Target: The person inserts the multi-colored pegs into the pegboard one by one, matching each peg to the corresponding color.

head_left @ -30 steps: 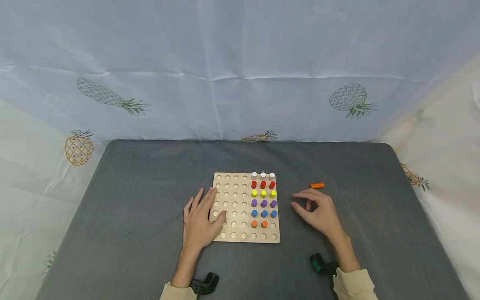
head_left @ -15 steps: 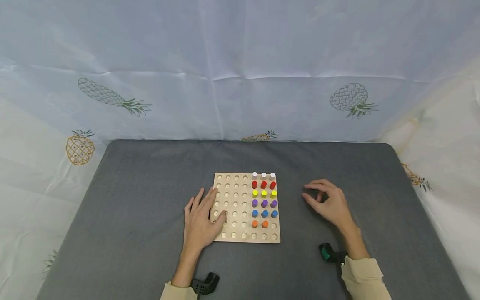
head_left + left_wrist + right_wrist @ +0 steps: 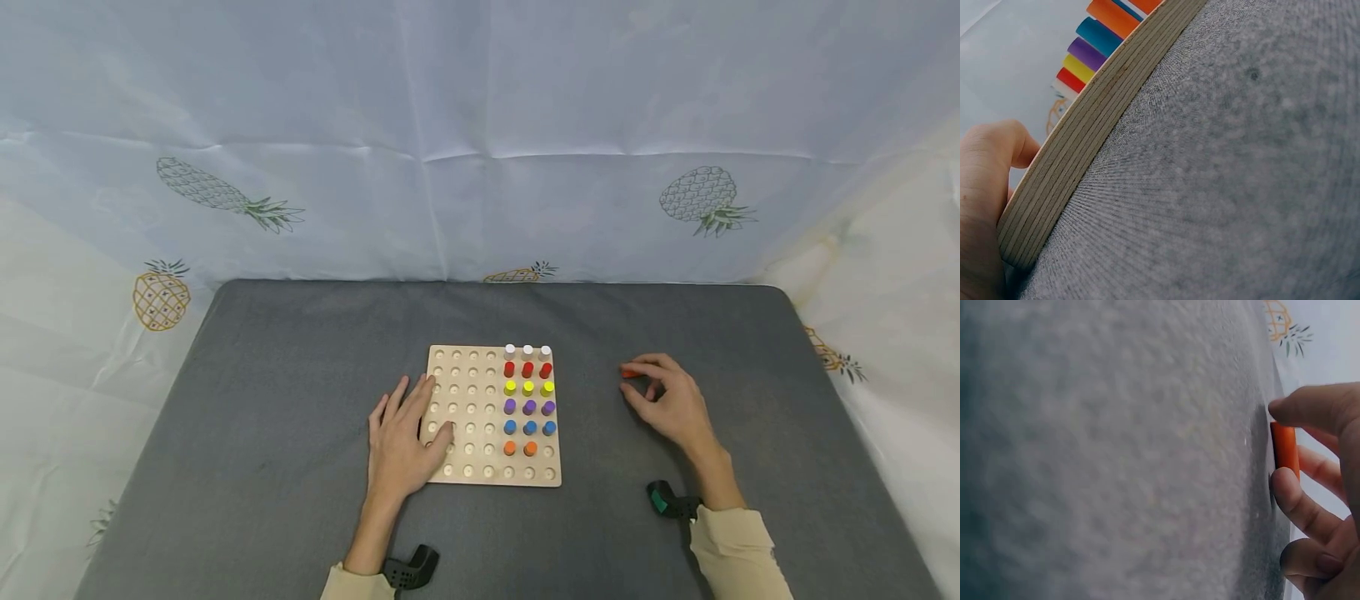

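Note:
A pale wooden pegboard (image 3: 469, 408) lies on the table, with several coloured pegs upright in its right-hand columns. Spread over the board's left edge is my left hand (image 3: 401, 450), its thumb on the top; the left wrist view shows the board's layered side edge (image 3: 1079, 144). My right hand (image 3: 671, 404) is low over the table at the right, around a loose orange peg (image 3: 1286, 450) lying on its side. Thumb and index finger stand apart near the peg's two ends. Fingers partly cover it in the head view (image 3: 632, 374).
Dark grey cloth covers the table (image 3: 300, 358). A white curtain (image 3: 450, 208) printed with pineapples hangs behind its far edge. A black wrist camera (image 3: 411, 568) sits by the left wrist and another black camera (image 3: 672, 502) by the right.
My right hand has moved to the right, away from the board, until its fingers are around the loose orange peg. The left hand and the board have stayed put.

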Motion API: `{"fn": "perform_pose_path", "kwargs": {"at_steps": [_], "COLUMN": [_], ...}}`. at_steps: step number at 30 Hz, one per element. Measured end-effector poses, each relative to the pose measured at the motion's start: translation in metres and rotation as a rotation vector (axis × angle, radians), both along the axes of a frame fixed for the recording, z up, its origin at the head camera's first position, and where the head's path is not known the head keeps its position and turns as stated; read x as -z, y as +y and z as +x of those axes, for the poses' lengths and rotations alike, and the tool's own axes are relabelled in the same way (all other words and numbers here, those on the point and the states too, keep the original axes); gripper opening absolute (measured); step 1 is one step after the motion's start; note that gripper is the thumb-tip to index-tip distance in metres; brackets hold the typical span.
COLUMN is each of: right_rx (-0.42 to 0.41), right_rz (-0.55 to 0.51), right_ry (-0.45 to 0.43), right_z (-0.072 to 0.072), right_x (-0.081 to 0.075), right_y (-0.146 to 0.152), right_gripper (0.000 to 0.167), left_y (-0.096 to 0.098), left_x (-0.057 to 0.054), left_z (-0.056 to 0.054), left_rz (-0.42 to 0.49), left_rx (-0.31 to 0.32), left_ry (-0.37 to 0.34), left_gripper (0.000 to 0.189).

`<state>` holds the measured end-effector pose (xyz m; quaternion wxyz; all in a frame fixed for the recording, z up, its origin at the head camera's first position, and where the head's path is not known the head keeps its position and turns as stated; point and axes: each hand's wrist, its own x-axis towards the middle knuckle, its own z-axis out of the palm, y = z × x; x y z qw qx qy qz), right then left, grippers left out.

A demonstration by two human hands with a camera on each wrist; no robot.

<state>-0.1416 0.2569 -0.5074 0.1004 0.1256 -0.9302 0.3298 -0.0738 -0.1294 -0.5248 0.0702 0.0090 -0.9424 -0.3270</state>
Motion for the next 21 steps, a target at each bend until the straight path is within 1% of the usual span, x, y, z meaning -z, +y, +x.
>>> {"fn": "perform_pose_path", "kwargs": {"at_steps": [9,16,21], "right_rx": [0.041,0.078,0.095], "right_rz": [0.065,0.101,0.112], "right_ry": [-0.051,-0.078,-0.1], "right_z": [-0.0049,-0.0032,-0.0025], "right_x": [-0.0013,-0.0022,-0.0015], "right_y": [0.002,0.0009,0.0004], "right_gripper": [0.026,0.028,0.028], "left_y": [0.0001,0.0002,0.0002], "left_x": [0.0012,0.0025,0.0022], "left_z": [-0.0003,0.0,0.0], "left_rz": [-0.013,-0.007,-0.003], "left_rx": [0.002,0.002,0.001], "left_ry": [0.012,0.028,0.025], "left_gripper": [0.07,0.071,0.07]}}
